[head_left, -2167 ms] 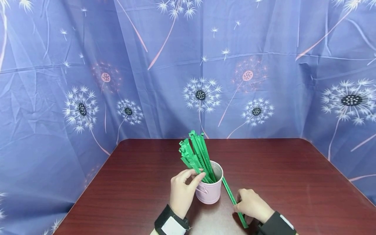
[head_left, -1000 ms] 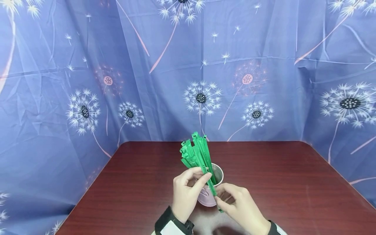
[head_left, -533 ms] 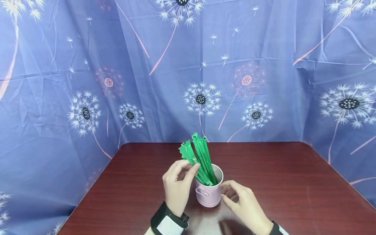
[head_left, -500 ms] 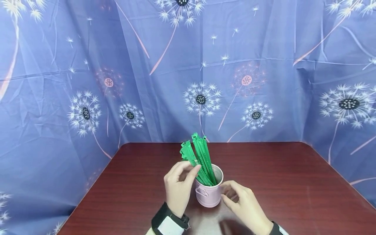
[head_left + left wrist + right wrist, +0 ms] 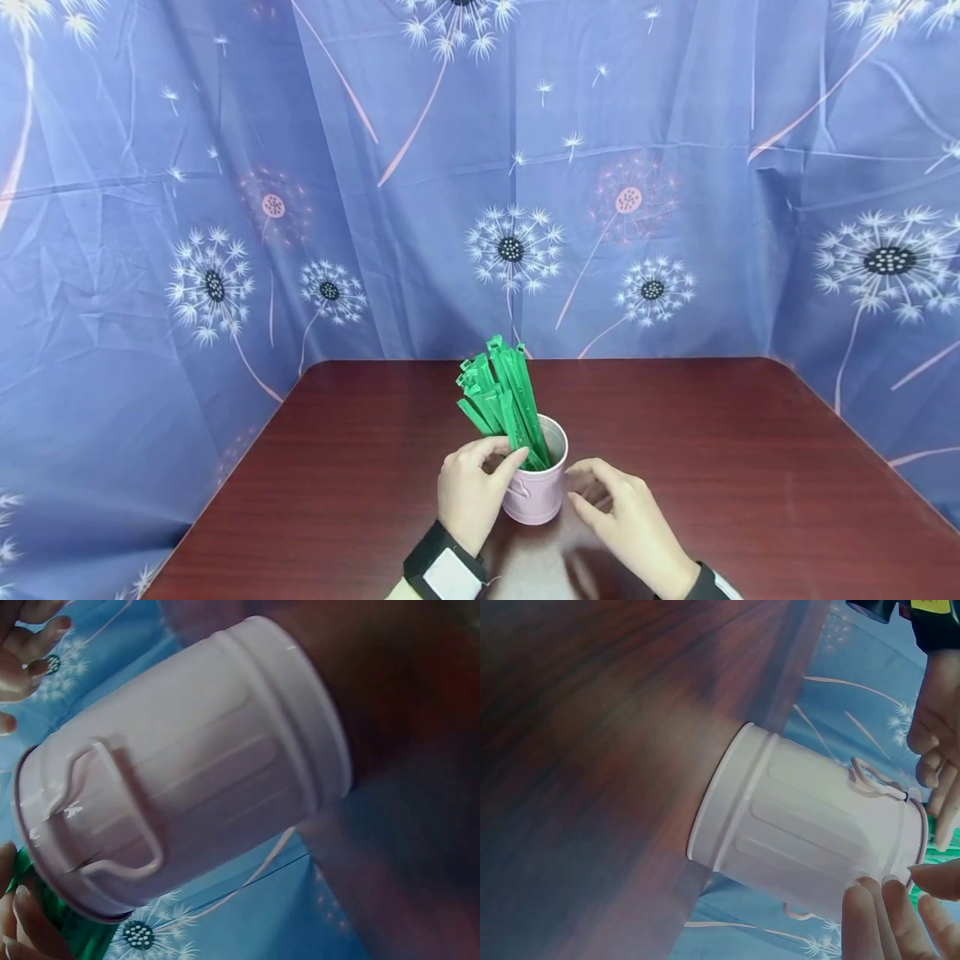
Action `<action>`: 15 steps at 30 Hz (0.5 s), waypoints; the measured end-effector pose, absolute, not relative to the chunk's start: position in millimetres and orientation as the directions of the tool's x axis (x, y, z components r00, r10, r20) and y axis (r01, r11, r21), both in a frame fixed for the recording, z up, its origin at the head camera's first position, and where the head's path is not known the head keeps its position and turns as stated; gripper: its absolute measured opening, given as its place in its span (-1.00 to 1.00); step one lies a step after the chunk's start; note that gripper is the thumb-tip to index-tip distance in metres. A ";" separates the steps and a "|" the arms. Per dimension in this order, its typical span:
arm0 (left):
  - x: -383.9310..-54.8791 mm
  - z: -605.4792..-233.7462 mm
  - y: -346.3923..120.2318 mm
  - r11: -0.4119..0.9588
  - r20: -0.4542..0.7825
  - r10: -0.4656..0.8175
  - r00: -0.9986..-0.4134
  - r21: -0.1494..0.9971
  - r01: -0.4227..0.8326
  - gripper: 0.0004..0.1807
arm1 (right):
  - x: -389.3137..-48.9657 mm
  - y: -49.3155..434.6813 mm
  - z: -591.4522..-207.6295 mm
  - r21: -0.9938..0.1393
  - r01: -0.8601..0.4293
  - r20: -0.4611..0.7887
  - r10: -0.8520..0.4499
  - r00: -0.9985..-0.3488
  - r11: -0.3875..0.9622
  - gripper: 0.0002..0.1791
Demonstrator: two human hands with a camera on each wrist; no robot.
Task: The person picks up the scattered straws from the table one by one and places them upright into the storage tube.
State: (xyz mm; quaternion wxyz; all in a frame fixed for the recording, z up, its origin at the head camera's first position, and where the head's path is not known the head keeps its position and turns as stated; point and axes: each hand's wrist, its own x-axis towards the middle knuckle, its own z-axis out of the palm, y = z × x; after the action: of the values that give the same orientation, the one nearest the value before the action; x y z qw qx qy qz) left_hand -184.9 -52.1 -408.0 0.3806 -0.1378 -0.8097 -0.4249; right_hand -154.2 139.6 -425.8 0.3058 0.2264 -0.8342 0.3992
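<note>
A pale pink bucket [image 5: 534, 500] with small side handles stands upright on the table. A bunch of green cable ties [image 5: 517, 392] leans out of it to the left, square heads up. My left hand [image 5: 471, 492] is at the bucket's front left rim, pinching a green cable tie between thumb and fingers. In the left wrist view its fingertips [image 5: 30, 915] show beside the green strips, just past the rim. My right hand [image 5: 626, 512] holds nothing; its fingers are loosely bent at the bucket's right side. In the right wrist view its fingertips [image 5: 862, 889] overlap the bucket's wall.
The table [image 5: 712, 433] is dark reddish wood with rounded far corners. Behind it and at both sides hangs a blue cloth [image 5: 420, 250] printed with dandelions. A black band is strapped round each wrist.
A cable tie in my right hand went from the table to the bunch, and that hand let go beside the bucket. My left hand shifted up and left, then back down to the rim.
</note>
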 end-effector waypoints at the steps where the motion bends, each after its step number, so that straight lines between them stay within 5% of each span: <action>1: -185.3 -408.9 -52.1 0.611 0.728 -0.099 -0.678 0.583 0.536 -0.81 | -154.2 140.0 -425.8 -0.527 -0.621 0.688 -0.138 -0.713 0.581 -0.66; 15: -182.5 -407.4 -78.7 0.676 0.705 0.055 -0.707 0.495 0.546 -0.77 | -163.0 153.6 -412.4 -0.469 -0.594 0.688 -0.151 -0.709 0.653 -0.78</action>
State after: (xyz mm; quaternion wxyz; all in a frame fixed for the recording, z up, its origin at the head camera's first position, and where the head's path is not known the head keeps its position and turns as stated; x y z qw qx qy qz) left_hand -182.5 -78.7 -407.4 0.3394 -0.1765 -0.8502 -0.3616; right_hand -163.0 153.6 -412.4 0.3124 0.2184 -0.8538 0.3546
